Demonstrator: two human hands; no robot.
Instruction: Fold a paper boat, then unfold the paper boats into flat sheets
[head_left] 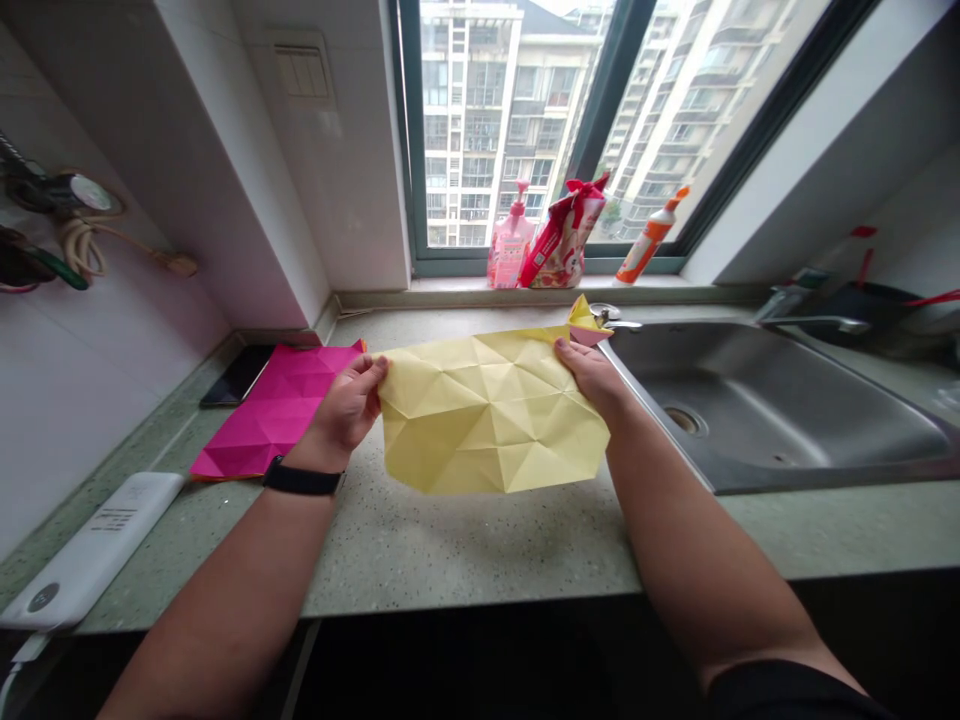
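A creased sheet of yellow paper (491,415) is held up above the counter, its surface crossed by many fold lines. My left hand (351,400) pinches its upper left corner between thumb and fingers; a black band circles that wrist. At the upper right edge my right hand (592,375) grips the sheet, thumb on top and the other fingers mostly hidden behind. Just beyond the right hand sits a small folded yellow and pink paper piece (586,320). Left of my left hand lies creased magenta paper (274,410), with a bit of orange showing at its edges.
A dark phone (234,376) lies beside the magenta paper, and a white power bank (97,550) with a cable is at the left front. To the right is a steel sink (810,400). A pink pump bottle (511,245), red bag (566,235) and orange-white bottle (651,240) stand on the windowsill.
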